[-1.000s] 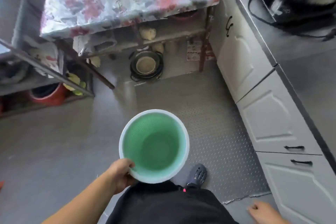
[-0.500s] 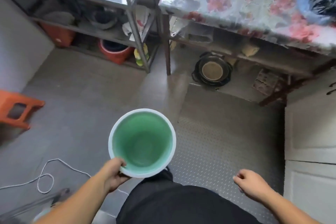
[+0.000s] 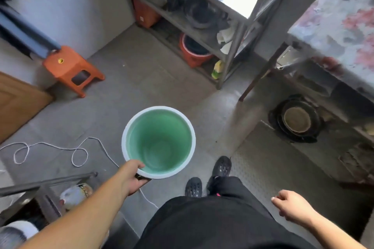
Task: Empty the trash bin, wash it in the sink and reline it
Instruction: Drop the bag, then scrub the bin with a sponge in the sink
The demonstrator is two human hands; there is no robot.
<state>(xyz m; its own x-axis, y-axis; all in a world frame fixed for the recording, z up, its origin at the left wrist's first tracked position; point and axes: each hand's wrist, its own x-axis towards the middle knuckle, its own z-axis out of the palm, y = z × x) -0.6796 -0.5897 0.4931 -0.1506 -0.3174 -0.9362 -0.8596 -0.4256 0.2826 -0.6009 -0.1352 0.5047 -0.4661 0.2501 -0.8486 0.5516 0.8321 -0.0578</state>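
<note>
bin (image 3: 159, 143) | round, green inside, white rim | upright, mouth up, nothing seen inside, unlined | held off the floor at its near rim

My left hand (image 3: 132, 178) grips the green bin's (image 3: 159, 143) near rim at center frame; my right hand (image 3: 291, 205) hangs loosely curled at lower right.

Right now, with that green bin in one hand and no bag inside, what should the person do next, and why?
Probably carry the bin on toward the sink. It looks empty and unlined, the left hand has a grip on its near rim, and the right hand hangs free. No sink shows here, and a white cord lies on the floor, so step carefully.
</note>
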